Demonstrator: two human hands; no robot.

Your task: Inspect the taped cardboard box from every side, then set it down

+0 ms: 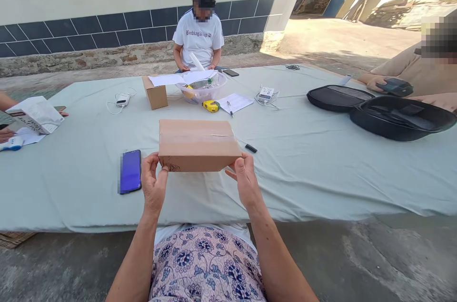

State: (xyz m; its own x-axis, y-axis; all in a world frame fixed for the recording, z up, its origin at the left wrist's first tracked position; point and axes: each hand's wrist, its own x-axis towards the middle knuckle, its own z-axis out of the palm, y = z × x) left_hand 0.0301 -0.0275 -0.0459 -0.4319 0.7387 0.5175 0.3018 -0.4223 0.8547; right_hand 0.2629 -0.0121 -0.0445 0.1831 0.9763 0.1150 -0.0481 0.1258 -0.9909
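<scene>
A closed brown cardboard box (198, 142) is held between my two hands at the near side of the table, with a strip of clear tape across its top. My left hand (154, 179) grips its near left corner, thumb on the front face. At the near right corner my right hand (244, 178) pinches the box between thumb and fingers, some fingers hidden behind it. A phone with a blue screen (130, 171) lies just left of my left hand. Beyond my right hand rests a small black object (251, 148), its kind unclear.
Across the pale cloth-covered table (303, 183) sits a person (199, 38) behind a clear plastic basin (217, 90), a smaller cardboard box (156, 95) and a yellow tape measure (211, 106). An open black case (403, 119) lies at right, near another person. Hands hold a white box (37, 114) at left.
</scene>
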